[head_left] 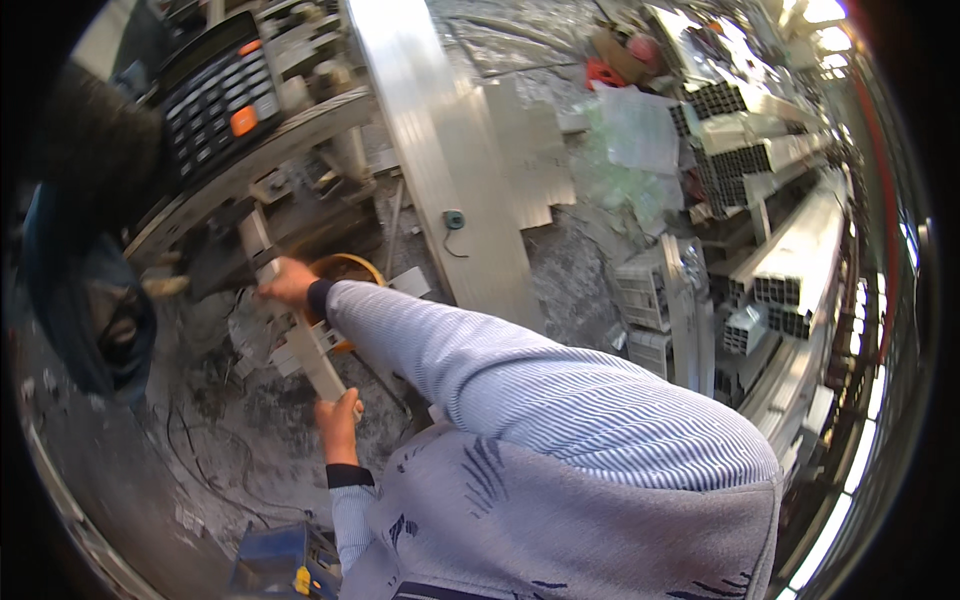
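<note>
A flat, pale metal bar (316,362) slants between my two hands. My left hand (338,425), the lower one in the picture, is closed around its near end with the thumb on top. Farther along the bar, my right hand (290,282) grips it, slightly smeared by motion. Beyond that hand, the bar's far end reaches a dark machine part (205,250) under the bench, where shadow hides the contact. An orange-yellow round rim (372,268), perhaps of a bucket, shows behind my right wrist.
A large-keyed calculator (222,105) rests on the bench at the upper left. A tape measure (454,220) lies on a long, wide metal profile (410,90). Bundled square tubes (790,270) are stacked at the right. A blue bin (270,562) stands at the bottom near loose cables (200,470).
</note>
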The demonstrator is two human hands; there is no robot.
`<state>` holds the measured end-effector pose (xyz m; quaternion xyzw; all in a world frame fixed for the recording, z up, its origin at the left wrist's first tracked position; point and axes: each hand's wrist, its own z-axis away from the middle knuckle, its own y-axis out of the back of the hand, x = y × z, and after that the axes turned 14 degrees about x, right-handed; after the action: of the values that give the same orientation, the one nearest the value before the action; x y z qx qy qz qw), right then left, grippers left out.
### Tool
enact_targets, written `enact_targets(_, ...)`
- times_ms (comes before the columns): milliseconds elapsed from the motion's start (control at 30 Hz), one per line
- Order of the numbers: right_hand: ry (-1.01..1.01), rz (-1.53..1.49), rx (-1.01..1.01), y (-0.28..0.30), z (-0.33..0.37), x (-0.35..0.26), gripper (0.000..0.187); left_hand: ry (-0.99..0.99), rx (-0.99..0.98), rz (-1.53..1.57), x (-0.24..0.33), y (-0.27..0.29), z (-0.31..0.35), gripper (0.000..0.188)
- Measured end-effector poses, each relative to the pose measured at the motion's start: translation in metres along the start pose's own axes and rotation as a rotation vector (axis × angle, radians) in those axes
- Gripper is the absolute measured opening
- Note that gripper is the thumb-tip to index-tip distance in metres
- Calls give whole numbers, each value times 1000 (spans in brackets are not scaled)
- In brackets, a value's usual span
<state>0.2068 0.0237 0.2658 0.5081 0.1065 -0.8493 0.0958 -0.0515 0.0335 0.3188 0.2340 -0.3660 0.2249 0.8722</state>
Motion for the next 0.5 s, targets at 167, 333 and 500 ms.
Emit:
enact_targets(167,-161,-170,-98,2,-1,2,46,-31,36,-142,-14,0,-4,23)
enact_targets(333,-212,-193,-31,7,32,5,34,-102,-28,-219,-23,3,16,21)
enact_targets(500,-219,-203,-149,14,40,-2,32,-126,-3,-55,-16,4,36,23)
